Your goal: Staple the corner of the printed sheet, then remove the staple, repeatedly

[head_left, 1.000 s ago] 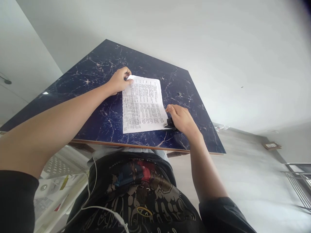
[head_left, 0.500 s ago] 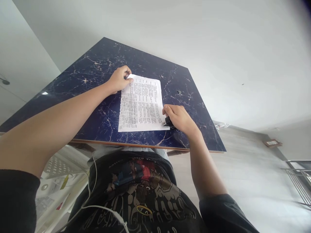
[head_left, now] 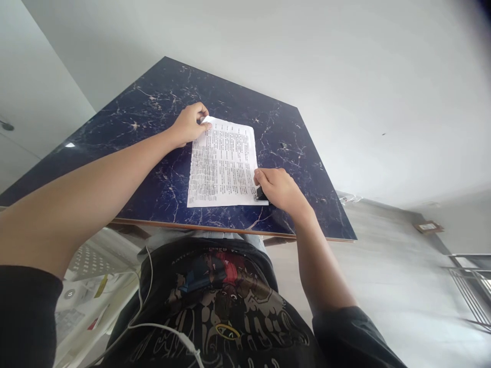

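Across the middle of the frame we have a dark blue marbled table, its near edge just above our black printed shirt at bottom centre. A sheet of printed paper lies at the frame's centre. Right of centre, our right hand grips a black tool, while our left hand, left of centre, pinches the paper's upper-left corner. Mostly hidden by our fingers, the black tool sits at the paper's lower-right corner.
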`<state>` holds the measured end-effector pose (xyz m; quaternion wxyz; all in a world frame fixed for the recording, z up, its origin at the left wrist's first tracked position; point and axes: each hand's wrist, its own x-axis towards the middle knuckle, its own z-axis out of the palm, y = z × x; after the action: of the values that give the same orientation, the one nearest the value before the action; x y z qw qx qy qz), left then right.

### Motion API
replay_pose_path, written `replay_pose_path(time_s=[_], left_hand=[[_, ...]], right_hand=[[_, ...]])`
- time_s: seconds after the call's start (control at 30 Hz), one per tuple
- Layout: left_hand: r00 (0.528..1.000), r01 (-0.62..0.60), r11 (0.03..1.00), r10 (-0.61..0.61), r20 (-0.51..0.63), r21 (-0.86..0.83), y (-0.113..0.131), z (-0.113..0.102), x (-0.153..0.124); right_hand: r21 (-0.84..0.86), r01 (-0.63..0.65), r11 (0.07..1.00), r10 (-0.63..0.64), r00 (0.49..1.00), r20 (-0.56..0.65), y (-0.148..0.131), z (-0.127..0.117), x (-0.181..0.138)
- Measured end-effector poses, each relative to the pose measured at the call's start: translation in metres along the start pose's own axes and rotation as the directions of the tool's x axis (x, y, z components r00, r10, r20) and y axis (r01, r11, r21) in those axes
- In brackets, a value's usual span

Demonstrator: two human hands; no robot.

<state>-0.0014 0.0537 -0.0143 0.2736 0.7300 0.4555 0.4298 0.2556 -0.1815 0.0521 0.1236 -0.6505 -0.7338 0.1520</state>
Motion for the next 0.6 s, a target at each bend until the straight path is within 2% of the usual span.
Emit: replay_pose_path(time_s=[0.17,0.47,0.6], left_hand=[[1.0,0.011,1.0,-0.011,0.004,-0.005,0.0022,-0.0005,-0.0008],[1.0,0.011,1.0,-0.011,0.0,0.028,0.0062,-0.0014,-0.0024],[1.0,0.006,1.0,-0.006,-0.002,0.015,0.0021,-0.0009,-0.0013]], right_hand=[[0.086,-0.006,0.996,0.006,1.0,0.001,0.0013,-0.0028,0.0006],[0.145,0.01,0.989,-0.011,1.0,0.007,0.0043,-0.0045,0.0015],[0.085,-0.006,0.996,0.006,1.0,0.0,0.0033,-0.0041,0.0015]])
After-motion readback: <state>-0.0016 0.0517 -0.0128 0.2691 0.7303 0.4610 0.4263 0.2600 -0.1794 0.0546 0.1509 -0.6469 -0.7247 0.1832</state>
